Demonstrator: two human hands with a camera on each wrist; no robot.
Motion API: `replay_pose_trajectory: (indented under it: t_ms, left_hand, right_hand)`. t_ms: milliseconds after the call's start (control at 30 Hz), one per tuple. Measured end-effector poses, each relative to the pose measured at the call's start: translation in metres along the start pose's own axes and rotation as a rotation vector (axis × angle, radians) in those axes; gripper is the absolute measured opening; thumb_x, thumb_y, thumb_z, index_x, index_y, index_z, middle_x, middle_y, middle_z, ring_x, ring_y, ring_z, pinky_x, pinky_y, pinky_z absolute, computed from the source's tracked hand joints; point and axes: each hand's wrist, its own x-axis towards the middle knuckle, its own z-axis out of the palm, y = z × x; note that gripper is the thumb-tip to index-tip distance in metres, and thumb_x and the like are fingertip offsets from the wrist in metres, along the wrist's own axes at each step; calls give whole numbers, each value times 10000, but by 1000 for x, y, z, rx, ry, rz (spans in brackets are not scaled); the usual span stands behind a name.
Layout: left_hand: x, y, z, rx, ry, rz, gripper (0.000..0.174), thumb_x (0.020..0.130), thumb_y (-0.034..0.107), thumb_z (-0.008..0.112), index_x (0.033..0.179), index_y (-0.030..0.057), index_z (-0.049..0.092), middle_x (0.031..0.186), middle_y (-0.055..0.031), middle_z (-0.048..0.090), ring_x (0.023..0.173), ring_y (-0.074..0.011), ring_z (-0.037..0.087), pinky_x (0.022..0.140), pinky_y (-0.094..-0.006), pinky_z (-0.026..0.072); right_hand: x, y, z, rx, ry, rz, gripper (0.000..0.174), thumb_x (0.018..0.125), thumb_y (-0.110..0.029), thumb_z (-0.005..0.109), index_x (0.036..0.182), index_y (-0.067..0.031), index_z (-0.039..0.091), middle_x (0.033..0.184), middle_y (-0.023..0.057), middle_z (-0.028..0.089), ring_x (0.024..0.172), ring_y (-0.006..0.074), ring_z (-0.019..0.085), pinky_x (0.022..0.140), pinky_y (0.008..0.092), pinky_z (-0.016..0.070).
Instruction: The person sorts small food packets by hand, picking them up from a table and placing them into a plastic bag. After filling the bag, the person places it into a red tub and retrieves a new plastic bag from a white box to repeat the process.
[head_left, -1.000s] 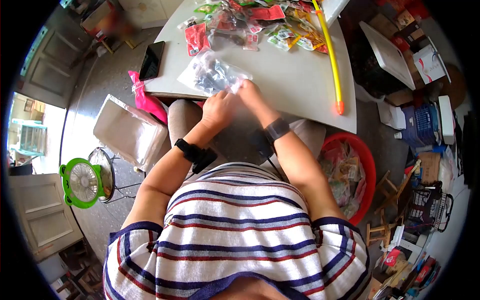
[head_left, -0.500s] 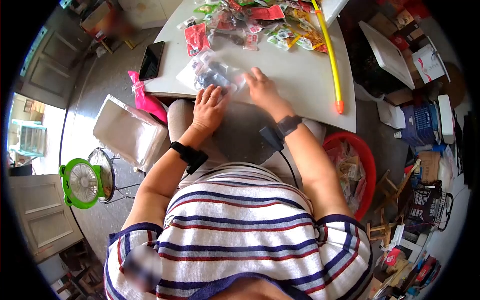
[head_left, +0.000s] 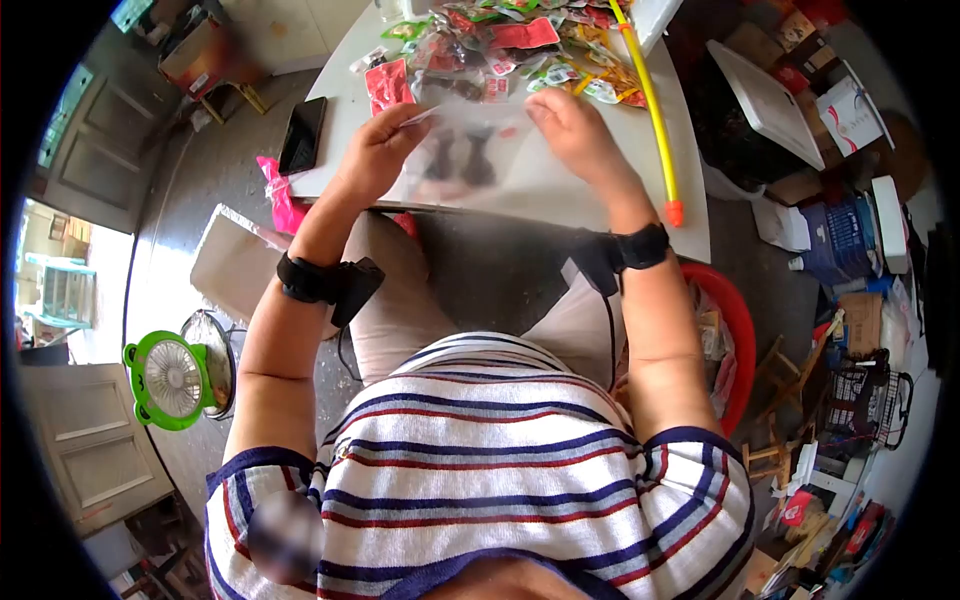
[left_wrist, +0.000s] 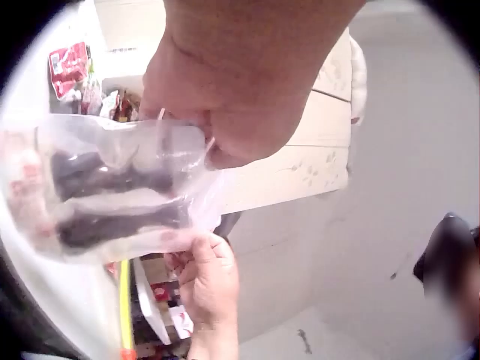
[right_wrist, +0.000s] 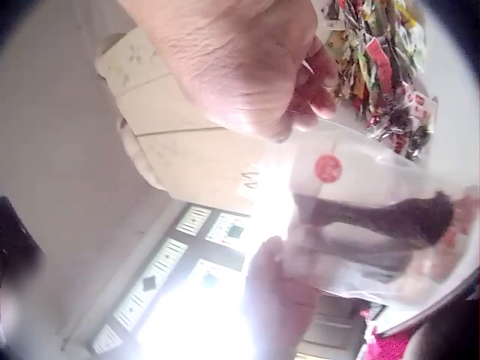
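Note:
Between my two hands hangs a clear plastic bag [head_left: 508,165], held up above the near edge of the table [head_left: 620,200]. Two long dark pieces [left_wrist: 112,225] with knobby ends lie side by side inside it. Red print [right_wrist: 328,169] shows on its clear film. My left hand [head_left: 378,155] pinches one upper corner between thumb and fingers. The opposite corner is pinched by my right hand [head_left: 582,140]. In the left wrist view the film stretches from the left hand [left_wrist: 232,90] to the right hand [left_wrist: 211,289].
Several small colourful food packets [head_left: 525,35] are heaped at the table's back, with a red packet [head_left: 388,85] nearer. A yellow stick [head_left: 655,110] lies along the right side. A black phone [head_left: 302,135] rests at the left edge. On the floor stand a red tub [head_left: 735,340] and a green fan [head_left: 168,380].
The bag lay on the table with both hands at it, then with the left hand flat at its near side. Now both hands have spread apart and raised it, stretched by its corners.

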Motion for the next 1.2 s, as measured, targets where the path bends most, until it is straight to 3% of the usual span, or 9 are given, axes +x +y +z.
replay_pose_trajectory:
  t_ms: [100, 233, 300, 533, 633, 700, 767, 900, 1200]
  left_hand:
    - [-3, 34, 12, -116, -99, -92, 213, 818, 161, 471, 962, 14, 526, 855, -27, 547, 788, -92, 481, 696, -224, 394]
    - [-19, 46, 37, 37, -222, -222, 186, 812, 149, 473, 920, 8, 531, 804, -25, 545, 747, -92, 477, 680, -221, 390]
    - [-31, 46, 52, 82, -268, -43, 150, 801, 72, 464, 915, -5, 523, 790, -32, 542, 744, -85, 469, 671, -212, 380]
    - [-46, 56, 66, -6, -292, 94, 225, 801, 16, 407, 1012, -32, 468, 961, -98, 519, 839, -131, 478, 742, -222, 365]
    - [-47, 74, 65, -12, -474, 238, 226, 776, 16, 441, 992, -38, 480, 994, -135, 509, 921, -193, 476, 795, -275, 357]
    - [-47, 86, 69, -18, -641, 340, 223, 765, 23, 465, 977, -39, 489, 975, -139, 516, 926, -203, 480, 798, -280, 359]
    - [-48, 100, 81, -57, -742, 497, 225, 755, 60, 504, 964, -23, 505, 922, -144, 527, 861, -229, 510, 736, -302, 398]
    - [-59, 130, 111, -383, -894, 714, 164, 754, 128, 523, 878, 22, 528, 838, -131, 538, 728, -245, 546, 604, -345, 444]
    - [-82, 163, 147, -614, -1000, 820, 140, 748, 149, 530, 831, 36, 541, 800, -118, 545, 683, -238, 553, 569, -343, 448]
  right_hand:
    - [-5, -14, -33, 44, -187, 140, 160, 777, -133, 518, 857, 5, 512, 735, 81, 552, 678, 144, 524, 614, 237, 407]
    - [-20, -48, -47, 52, -512, 173, 211, 714, -148, 554, 859, -4, 502, 758, 95, 531, 677, 193, 525, 601, 287, 409]
    - [-36, -50, -36, -103, -469, -111, 172, 686, -147, 545, 780, -11, 494, 717, 137, 523, 657, 266, 519, 574, 339, 403]
    - [-100, -46, -58, 25, -162, 54, 122, 743, -127, 501, 730, -6, 484, 621, 146, 476, 558, 299, 471, 525, 354, 370]
    - [-134, -41, -94, 180, -115, 602, 120, 790, -143, 495, 791, -27, 523, 653, 32, 509, 608, 104, 492, 560, 248, 409]
    - [-169, -23, -118, 403, 127, 645, 131, 806, -142, 485, 836, -23, 529, 723, -4, 527, 639, 55, 477, 565, 204, 417]
    - [-198, -8, -150, 94, 266, 477, 153, 809, -142, 478, 877, -12, 523, 751, -4, 539, 625, 47, 476, 511, 186, 404]
    - [-244, -10, -201, 100, 575, 967, 191, 795, -198, 493, 850, -18, 528, 716, 26, 560, 620, 96, 508, 556, 240, 410]
    - [-396, 82, -203, -648, 209, 1108, 186, 747, -211, 504, 773, -29, 532, 656, 138, 533, 636, 230, 534, 581, 335, 404]
